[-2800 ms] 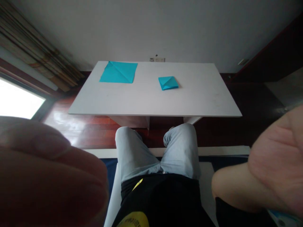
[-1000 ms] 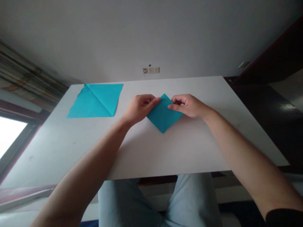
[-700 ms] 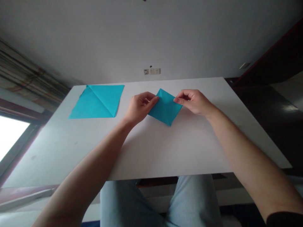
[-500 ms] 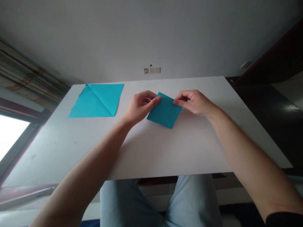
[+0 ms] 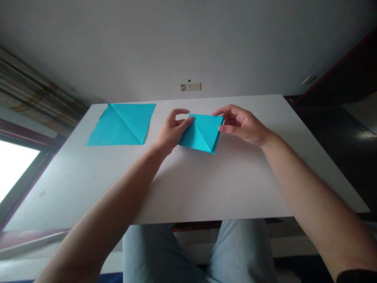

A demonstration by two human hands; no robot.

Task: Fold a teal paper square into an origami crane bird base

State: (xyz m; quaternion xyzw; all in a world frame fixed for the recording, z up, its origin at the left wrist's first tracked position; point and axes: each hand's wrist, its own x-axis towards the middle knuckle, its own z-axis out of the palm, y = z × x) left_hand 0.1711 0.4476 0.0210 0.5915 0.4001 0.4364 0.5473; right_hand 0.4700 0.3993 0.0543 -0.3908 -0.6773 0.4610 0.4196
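A small folded square of turquoise paper (image 5: 202, 133) is held just above the white table (image 5: 206, 184), near its far middle, with diagonal creases showing. My left hand (image 5: 172, 129) pinches its left edge between thumb and fingers. My right hand (image 5: 243, 124) grips its right edge, fingers curled around the corner. Both forearms reach in from the near side over the tabletop.
A larger turquoise paper sheet (image 5: 122, 124) with creases lies flat at the table's far left. A wall socket (image 5: 190, 87) sits behind the table. A window (image 5: 14, 165) and curtains are at the left; my knees show below the near edge.
The hands came from beside the camera to the small paper, lifted it and turned it from a diamond stance to nearly square, so the creased side now shows.
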